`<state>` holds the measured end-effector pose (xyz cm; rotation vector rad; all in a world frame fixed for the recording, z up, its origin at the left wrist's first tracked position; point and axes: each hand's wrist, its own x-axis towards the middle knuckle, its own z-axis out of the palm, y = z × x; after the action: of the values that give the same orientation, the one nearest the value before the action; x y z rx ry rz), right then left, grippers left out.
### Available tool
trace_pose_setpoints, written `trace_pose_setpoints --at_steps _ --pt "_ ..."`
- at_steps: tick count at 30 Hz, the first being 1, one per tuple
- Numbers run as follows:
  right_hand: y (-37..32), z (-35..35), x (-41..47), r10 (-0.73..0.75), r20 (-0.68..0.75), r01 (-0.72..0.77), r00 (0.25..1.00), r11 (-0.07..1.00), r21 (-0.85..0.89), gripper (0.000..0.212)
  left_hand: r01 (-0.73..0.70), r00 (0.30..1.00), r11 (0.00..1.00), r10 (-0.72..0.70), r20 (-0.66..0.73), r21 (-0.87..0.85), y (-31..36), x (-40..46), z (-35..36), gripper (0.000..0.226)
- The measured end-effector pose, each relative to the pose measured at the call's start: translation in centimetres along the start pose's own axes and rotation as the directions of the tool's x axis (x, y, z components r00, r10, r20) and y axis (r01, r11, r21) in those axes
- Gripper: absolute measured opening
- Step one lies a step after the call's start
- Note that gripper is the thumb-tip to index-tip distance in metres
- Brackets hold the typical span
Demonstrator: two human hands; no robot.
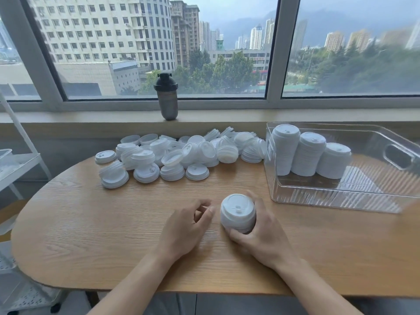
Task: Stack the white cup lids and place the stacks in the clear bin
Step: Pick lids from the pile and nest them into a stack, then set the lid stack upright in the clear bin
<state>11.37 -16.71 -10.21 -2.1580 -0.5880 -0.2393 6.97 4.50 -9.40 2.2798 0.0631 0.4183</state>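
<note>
— Edges first: where is the desk giving room?

— Bare wood is lying open across the near half, from the rounded left end to the right, and both forearms are crossing the near edge. The loose lids are piling along the far side, close under the windowsill, with the nearest ones stopping well short of the hands.

— And the clear bin?

— It is sitting at the far right of the desk, its near wall just beyond the right hand. Three stacks are standing inside along its left end, side by side and leaning a little. The rest of the bin floor is showing bare.

— What is the right hand doing?

— It is gripping a short stack of lids, thumb curling under the near side and fingers wrapping behind, tilting it so the top lid is facing the camera. I cannot tell whether the stack is touching the wood.

— The left hand?

— It is hovering just left of that stack, fingers loosely curled, holding nothing, fingertips near the stack but apart from it.

— Anything else around?

— A dark shaker bottle is standing on the windowsill, and a white rack is standing off the desk's left end.
</note>
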Motion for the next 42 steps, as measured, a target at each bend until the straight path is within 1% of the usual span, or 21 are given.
trace_pose_setpoints --at_steps 2,4,5,8,12,14,16,20,24,29,32,35,42 --pt "0.9 -2.3 -0.8 0.008 -0.028 -0.008 1.0 1.0 0.0 0.095 -0.012 1.0 1.0 0.012 -0.01 0.025 1.0 0.4 1.2 0.031" --pt "1.8 -4.9 -1.3 0.017 -0.065 -0.017 0.998 1.0 -0.012 0.093 -0.029 0.999 0.999 0.03 -0.021 0.036 2.1 1.1 2.7 0.024" --pt "2.3 -6.2 -1.4 0.022 -0.084 -0.024 0.996 0.999 -0.022 0.092 -0.037 0.999 0.999 0.038 -0.025 0.036 2.6 1.5 3.4 0.024" --pt "3.5 -10.3 -1.2 0.045 -0.146 -0.053 0.988 0.997 -0.052 0.097 -0.049 0.999 0.997 0.05 -0.012 0.066 4.2 3.0 5.8 0.03" --pt "5.6 -15.5 0.0 0.041 -0.244 -0.059 0.969 0.996 -0.069 0.094 -0.061 0.998 0.991 0.06 0.018 0.12 5.5 5.4 8.8 0.035" --pt "6.8 -17.7 1.1 0.057 -0.281 -0.081 0.958 0.994 -0.072 0.094 -0.074 0.997 0.986 0.072 0.018 0.15 5.7 6.8 10.2 0.039" --pt "8.2 -19.6 2.6 0.065 -0.318 -0.093 0.946 0.993 -0.074 0.09 -0.089 0.996 0.978 0.086 0.021 0.191 5.8 8.3 11.5 0.041" --pt "11.2 -22.6 6.1 0.123 -0.368 -0.156 0.922 0.986 -0.062 0.089 -0.119 0.993 0.954 0.118 0.022 0.276 5.6 11.0 13.4 0.039" --pt "13.6 -24.3 10.2 0.136 -0.385 -0.195 0.913 0.974 -0.119 0.092 -0.145 0.989 0.93 0.147 0.019 0.338 5.2 13.4 14.5 0.033" --pt "15.7 -24.6 14.2 0.155 -0.365 -0.217 0.918 0.966 -0.137 0.097 -0.172 0.984 0.912 0.174 0.028 0.372 4.7 15.6 15.3 0.024" --pt "16.8 -24.3 15.5 0.173 -0.359 -0.232 0.917 0.964 -0.129 0.097 -0.186 0.982 0.893 0.17 0.077 0.41 4.6 16.4 15.6 0.035" --pt "17.6 -24.1 16.1 0.186 -0.352 -0.246 0.918 0.96 -0.135 0.096 -0.193 0.981 0.888 0.171 0.09 0.416 4.8 16.5 15.6 0.045" --pt "18.6 -23.6 16.4 0.217 -0.327 -0.282 0.92 0.945 -0.165 0.095 -0.212 0.977 0.876 0.188 0.099 0.432 4.9 16.2 15.6 0.043"
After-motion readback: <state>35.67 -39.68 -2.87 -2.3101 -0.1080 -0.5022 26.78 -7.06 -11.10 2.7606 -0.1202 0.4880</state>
